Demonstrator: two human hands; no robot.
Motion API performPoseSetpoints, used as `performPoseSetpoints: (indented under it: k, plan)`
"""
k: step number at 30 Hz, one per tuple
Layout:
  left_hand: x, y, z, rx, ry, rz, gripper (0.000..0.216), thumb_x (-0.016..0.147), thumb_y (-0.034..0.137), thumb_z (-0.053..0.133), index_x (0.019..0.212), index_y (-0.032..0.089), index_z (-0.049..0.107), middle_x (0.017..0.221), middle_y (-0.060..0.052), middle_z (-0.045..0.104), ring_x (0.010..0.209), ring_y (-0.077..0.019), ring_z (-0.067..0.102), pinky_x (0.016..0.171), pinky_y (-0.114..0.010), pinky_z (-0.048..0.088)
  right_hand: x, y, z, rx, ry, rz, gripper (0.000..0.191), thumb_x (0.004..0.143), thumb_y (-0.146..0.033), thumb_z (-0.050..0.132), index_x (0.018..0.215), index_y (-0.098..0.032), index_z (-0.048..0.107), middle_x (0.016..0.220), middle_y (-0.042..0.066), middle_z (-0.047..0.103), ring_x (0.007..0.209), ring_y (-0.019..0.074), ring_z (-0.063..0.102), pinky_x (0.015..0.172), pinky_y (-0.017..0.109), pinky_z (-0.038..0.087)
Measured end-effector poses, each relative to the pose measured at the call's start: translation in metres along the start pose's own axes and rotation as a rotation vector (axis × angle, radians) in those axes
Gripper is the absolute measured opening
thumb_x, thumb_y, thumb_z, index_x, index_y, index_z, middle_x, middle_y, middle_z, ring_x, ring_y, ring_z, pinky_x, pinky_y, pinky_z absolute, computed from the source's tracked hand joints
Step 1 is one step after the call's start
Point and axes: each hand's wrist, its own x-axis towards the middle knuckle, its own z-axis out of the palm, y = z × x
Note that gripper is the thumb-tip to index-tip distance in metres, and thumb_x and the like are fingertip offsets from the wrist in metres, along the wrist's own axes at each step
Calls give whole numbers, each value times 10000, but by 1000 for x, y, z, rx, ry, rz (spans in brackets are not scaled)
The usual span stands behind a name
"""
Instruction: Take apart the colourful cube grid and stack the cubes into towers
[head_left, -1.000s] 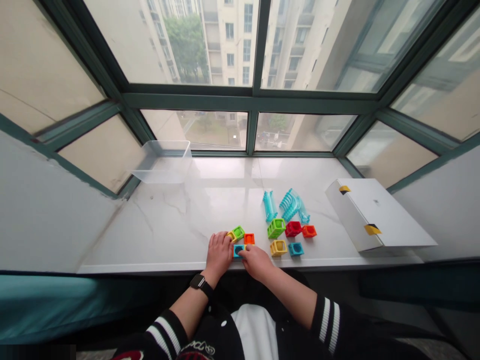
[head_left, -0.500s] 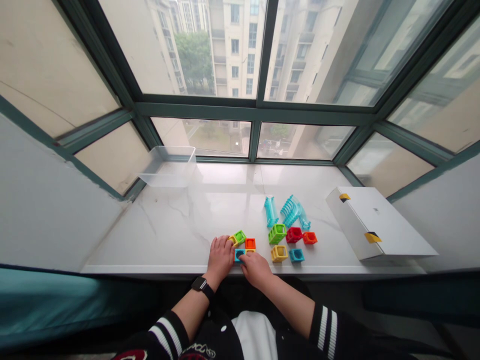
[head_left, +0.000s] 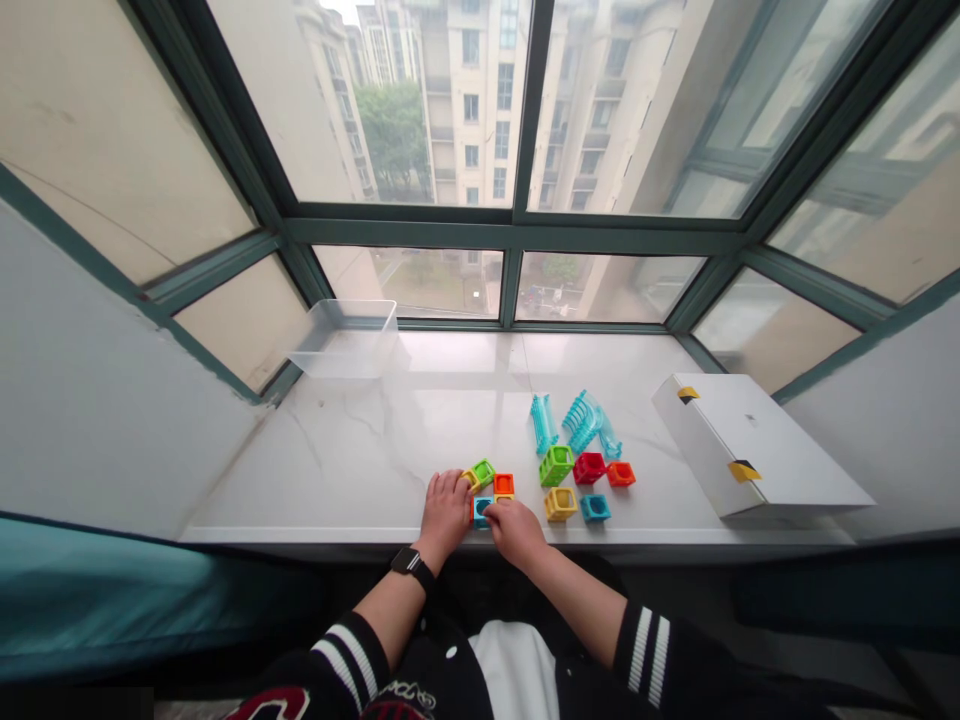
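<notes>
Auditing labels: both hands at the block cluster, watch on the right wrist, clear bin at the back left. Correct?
One error: the head view shows the watch on the left wrist. Left hand and right hand at the block cluster, clear bin at the back left: fine.

One view in play, worn on the head, and it's looking forward and down over the wearer's own white shirt [head_left: 514,665]! Striped sleeves [head_left: 637,650] loom close at the bottom edge, coloured blocks [head_left: 556,466] sit at arm's reach below centre, and it's wide, facing the window frame [head_left: 420,228] nearly square-on, the windowsill [head_left: 375,440] spanning wall to wall!
</notes>
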Motion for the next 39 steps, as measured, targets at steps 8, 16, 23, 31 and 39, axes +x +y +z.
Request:
performPoseSetpoints:
  k: [8,16,23,31,39]
  plan:
    - [1,1,-4,-4,11,6,222,1036,199,452,1124,244,651,1278,-112,681,1228,-290,592,1194,-544,361,-4,14,-5,229,24,-93,199,982,-185,585,1031,-222,774,1036,61,752,1002,211,682,920,305,498]
    - [2,-1,-2,-16,18,15,223,1018,195,453,1105,244,652,1291,-117,680,1252,-294,584,1200,-547,359,-8,28,-11,422,43,-116,178,977,-264,571,974,-214,741,952,36,737,899,196,666,851,293,497]
    - [2,-1,0,-36,13,0,217,1016,210,459,1104,252,653,1304,-116,688,1258,-300,591,1211,-555,350,-8,34,-9,716,-4,-31,323,972,-506,577,938,-210,701,804,-1,651,770,178,614,767,291,515]
    - [11,-8,-12,-178,12,-69,234,990,251,526,1192,228,641,1371,-135,665,1293,-306,604,1169,-556,435,-19,26,-40,862,148,-6,424,938,-601,585,1048,-208,700,855,22,661,762,179,607,766,323,538]
    - [26,25,-77,-690,24,-28,355,1048,416,519,1364,257,549,1418,-122,613,1337,-254,605,1147,-441,517,-34,16,-78,788,306,-25,339,974,-484,569,1132,-222,712,958,58,725,857,215,675,854,373,575]
